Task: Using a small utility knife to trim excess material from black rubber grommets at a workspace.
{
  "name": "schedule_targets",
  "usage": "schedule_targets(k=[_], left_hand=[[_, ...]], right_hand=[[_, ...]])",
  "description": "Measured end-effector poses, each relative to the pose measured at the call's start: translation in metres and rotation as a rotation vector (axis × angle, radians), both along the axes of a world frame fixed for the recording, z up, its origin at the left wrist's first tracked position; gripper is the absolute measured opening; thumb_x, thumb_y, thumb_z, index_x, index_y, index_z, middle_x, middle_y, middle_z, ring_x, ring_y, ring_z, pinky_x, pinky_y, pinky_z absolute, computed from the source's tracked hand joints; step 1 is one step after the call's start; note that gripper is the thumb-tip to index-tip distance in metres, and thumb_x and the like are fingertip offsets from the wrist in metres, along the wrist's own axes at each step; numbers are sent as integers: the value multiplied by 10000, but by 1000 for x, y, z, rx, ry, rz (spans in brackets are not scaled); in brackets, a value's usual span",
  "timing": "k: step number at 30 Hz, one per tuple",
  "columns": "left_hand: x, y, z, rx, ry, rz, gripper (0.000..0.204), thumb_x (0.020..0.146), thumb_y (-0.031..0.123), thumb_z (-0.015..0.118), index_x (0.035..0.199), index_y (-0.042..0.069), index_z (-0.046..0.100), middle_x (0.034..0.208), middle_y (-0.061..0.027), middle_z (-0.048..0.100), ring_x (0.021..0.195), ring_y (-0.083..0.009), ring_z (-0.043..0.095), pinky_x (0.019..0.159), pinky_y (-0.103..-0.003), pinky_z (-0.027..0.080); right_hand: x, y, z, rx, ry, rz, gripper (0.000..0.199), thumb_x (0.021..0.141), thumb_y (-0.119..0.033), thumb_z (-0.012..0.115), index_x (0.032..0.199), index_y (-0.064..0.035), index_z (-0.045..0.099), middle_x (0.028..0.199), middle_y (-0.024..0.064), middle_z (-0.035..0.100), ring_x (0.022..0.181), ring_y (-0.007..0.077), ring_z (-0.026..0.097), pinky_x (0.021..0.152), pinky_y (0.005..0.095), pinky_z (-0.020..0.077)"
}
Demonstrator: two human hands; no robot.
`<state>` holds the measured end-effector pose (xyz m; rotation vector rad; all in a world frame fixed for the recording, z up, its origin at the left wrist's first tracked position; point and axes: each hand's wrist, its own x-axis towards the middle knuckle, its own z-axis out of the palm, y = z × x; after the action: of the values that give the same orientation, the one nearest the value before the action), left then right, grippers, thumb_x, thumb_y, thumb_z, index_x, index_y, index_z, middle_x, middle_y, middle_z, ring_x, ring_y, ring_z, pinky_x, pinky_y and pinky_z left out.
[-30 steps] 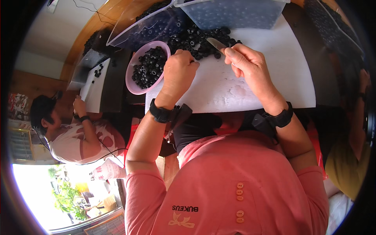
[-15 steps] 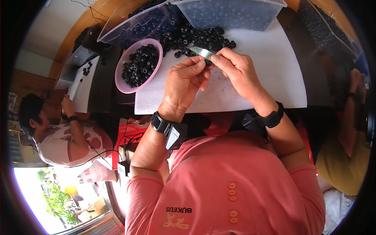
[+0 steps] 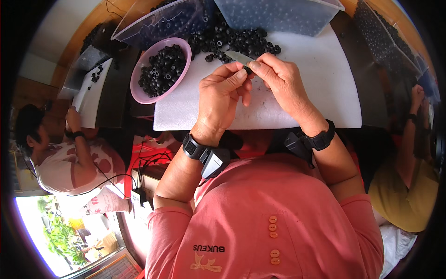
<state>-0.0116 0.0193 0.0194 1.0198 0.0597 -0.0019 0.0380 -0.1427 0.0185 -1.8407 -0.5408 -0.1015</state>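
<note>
Both hands meet over the white foam board (image 3: pixel 320 97). The left hand (image 3: pixel 222 95) pinches a small black round piece (image 3: pixel 248 70) between thumb and forefinger, near the board's far edge. The right hand (image 3: pixel 282 83) is curled around a small knife (image 3: pixel 239 57), whose blade points left and far, touching the piece. Just beyond lies a heap of black pieces (image 3: pixel 232 42). To the left sits a pink bowl (image 3: pixel 139 90) filled with more. Clear plastic tubs (image 3: pixel 278 14) stand farther back.
</note>
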Motion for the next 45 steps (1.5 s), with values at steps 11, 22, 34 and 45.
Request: schedule_targets(k=[11,22,34,45], left_hand=[[7,10,-10,-130,-34,-135,252,1041,135,526,1185,-60,594,1006,-118,634,796,-168,600,563,-273,457],[5,9,-6,-80,-13,-106,187,1028,64,537,1132,-74,609,977,-142,667,771,-175,629,565,-290,502],[5,8,-7,-52,-13,-81,141,1016,65,552,1046,-57,615,941,-133,663,733,-170,627,531,-287,487],[5,10,-5,-25,29,-78,132,1005,67,562,978,-50,618,888,-128,653,659,-160,602,489,-277,447]], right_hand=[[4,0,-1,91,118,0,367,995,-336,617,816,-16,638,592,51,506,577,113,428,549,314,383],[3,2,1,-61,25,0,406,999,-376,578,790,-30,621,603,113,558,550,220,518,554,375,403],[1,1,3,-94,-27,5,380,995,-349,593,778,-38,617,580,111,545,523,235,512,534,382,400],[0,3,1,-123,-166,8,336,992,-310,616,784,-47,613,570,122,535,510,286,528,505,402,398]])
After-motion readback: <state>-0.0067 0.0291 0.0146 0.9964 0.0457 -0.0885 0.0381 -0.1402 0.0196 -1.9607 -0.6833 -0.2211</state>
